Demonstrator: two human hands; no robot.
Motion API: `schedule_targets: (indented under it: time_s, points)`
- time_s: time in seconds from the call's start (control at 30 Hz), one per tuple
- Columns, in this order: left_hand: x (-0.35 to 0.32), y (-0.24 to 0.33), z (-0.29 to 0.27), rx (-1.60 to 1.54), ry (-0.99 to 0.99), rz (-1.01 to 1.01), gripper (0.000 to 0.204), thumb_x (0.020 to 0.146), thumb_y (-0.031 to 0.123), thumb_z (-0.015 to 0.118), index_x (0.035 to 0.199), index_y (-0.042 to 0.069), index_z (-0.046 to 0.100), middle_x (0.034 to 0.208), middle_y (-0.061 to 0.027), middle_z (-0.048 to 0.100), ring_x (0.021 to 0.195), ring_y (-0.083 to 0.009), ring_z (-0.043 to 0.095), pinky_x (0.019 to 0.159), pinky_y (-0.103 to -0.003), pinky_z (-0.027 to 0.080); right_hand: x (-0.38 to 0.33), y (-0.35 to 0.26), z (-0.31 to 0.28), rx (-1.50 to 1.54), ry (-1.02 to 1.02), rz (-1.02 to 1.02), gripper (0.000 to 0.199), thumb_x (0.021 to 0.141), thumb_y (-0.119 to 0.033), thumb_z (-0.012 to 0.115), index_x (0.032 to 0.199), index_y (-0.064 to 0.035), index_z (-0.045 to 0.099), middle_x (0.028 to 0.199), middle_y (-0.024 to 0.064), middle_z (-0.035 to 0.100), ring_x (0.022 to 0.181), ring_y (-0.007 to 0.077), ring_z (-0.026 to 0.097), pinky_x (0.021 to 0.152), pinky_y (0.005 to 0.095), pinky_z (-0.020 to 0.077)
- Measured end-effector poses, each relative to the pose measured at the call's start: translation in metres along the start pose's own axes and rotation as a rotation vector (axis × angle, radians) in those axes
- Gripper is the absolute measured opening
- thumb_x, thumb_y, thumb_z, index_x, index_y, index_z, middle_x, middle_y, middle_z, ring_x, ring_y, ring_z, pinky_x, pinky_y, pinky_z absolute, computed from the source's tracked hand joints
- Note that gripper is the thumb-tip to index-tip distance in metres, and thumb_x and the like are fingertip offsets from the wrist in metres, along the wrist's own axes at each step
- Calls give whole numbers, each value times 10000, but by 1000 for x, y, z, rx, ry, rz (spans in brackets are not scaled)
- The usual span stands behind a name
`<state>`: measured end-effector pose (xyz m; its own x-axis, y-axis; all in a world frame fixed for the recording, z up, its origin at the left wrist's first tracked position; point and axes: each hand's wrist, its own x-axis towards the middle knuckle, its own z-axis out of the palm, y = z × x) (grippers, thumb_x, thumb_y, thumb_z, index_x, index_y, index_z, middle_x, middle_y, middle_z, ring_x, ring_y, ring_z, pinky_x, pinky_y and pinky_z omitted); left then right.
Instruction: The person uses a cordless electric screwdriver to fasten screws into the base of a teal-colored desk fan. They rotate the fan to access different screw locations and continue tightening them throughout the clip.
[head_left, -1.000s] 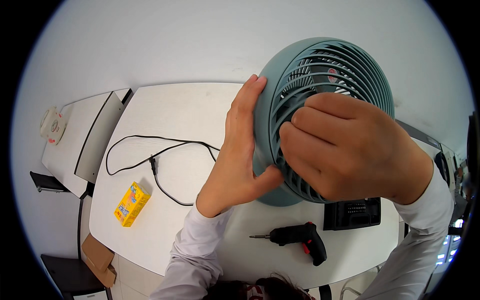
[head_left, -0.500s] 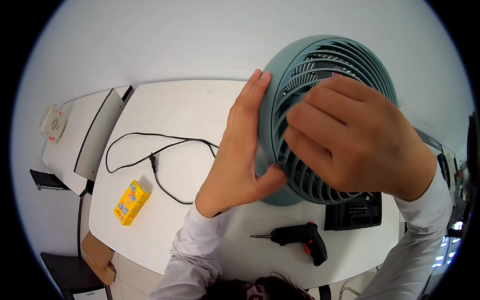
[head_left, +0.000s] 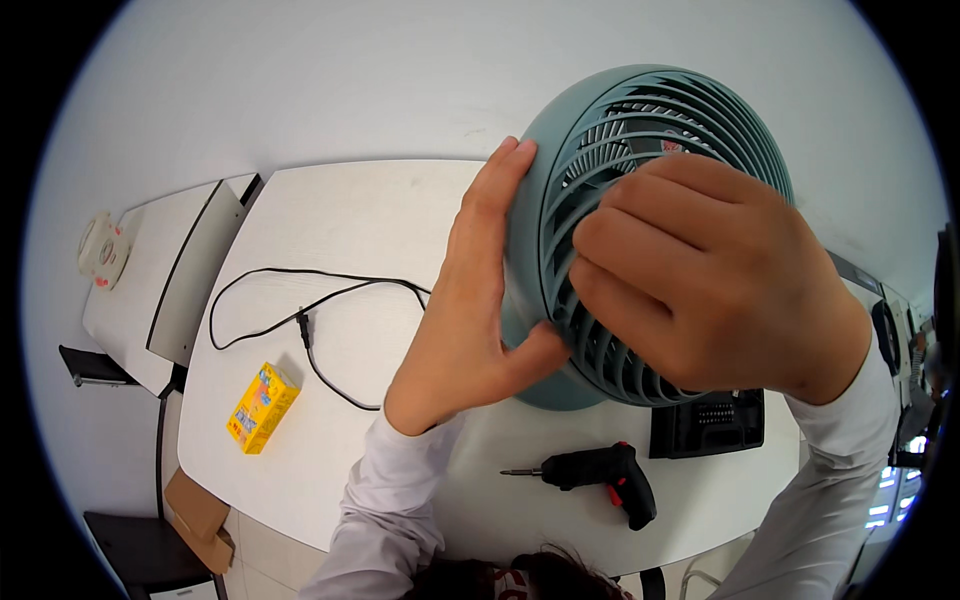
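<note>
A round grey-blue fan point(head_left: 620, 150) with a slatted grille is held up close to the camera, above a white table point(head_left: 350, 220). My left hand point(head_left: 470, 300) lies flat against the fan's left rim, thumb hooked under its lower edge. My right hand point(head_left: 710, 280) covers the middle of the grille, fingers curled onto the slats. Both forearms wear white sleeves. The fan's lower right part is hidden behind my right hand.
On the table lie a black cable point(head_left: 300, 310) in loops, a small yellow box point(head_left: 262, 406), a black electric screwdriver with a red trigger point(head_left: 600, 472) and a black case of bits point(head_left: 708, 422). A second white table point(head_left: 150, 290) stands at the left; cardboard point(head_left: 195, 518) lies on the floor.
The fan has shifted slightly up and right and closer to the camera. My right hand has slid a little across the grille; my left hand keeps its hold on the rim.
</note>
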<state>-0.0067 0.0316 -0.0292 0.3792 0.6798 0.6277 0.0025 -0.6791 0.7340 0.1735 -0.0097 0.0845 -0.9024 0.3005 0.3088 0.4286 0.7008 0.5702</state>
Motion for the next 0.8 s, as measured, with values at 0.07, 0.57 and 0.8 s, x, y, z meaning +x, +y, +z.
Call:
schedule_targets:
  time_s: [0.07,0.57,0.8]
  points:
    - [-2,6,-5,5,-26,-51,1012,596,86,590,1526,22,197,1561,-218,232,1467,-386,206,1184,-449,180,-6,-2,-5,85,18,84,200,595,-126,680,775,-40,669,838,49,628,787,203,642,707,319,553]
    - [-3,-8,-5,-12,-82,44,1204,465,140,536,1557,-5,51,1574,-195,231,1473,-306,228,1182,-410,150,-155,-214,-10,832,-496,1218,551,880,-166,658,1376,-20,469,1360,185,512,1168,431,525,962,462,462]
    - [-4,1,1,-30,-83,69,1236,433,76,518,1555,-11,9,1570,-188,242,1462,-302,267,1190,-398,141,-170,-268,48,692,-295,1322,702,806,-137,753,1418,-27,428,1297,237,513,1136,437,519,959,474,446]
